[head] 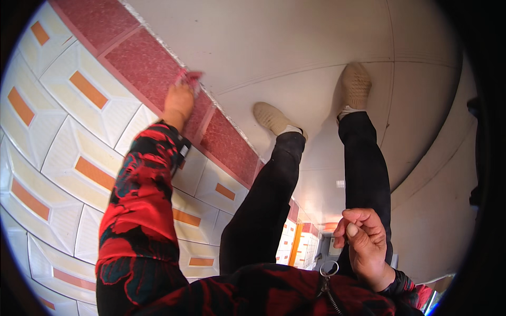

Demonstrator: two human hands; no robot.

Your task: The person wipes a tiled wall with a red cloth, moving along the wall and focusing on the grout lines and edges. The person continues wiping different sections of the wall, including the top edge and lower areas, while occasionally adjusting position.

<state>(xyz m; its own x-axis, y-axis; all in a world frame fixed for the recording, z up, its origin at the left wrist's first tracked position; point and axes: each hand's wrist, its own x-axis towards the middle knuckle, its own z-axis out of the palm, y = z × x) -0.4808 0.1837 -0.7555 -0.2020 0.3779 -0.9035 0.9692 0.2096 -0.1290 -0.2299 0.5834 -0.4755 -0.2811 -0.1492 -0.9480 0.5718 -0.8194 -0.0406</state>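
My left hand reaches down to the foot of the tiled wall, its fingers closed on a pinkish-red cloth. The cloth lies against the top edge of the red baseboard tiles and is slightly blurred. Near my waist, above my right thigh, my right hand hangs with curled fingers, the thumb close to the forefinger. Nothing shows in it, though the inside of the curl is partly hidden.
White wall tiles with orange inlays run along the left. Large pale floor tiles lie under my beige shoes. A curved dark edge borders the floor at right. An orange upright strip stands farther along the wall.
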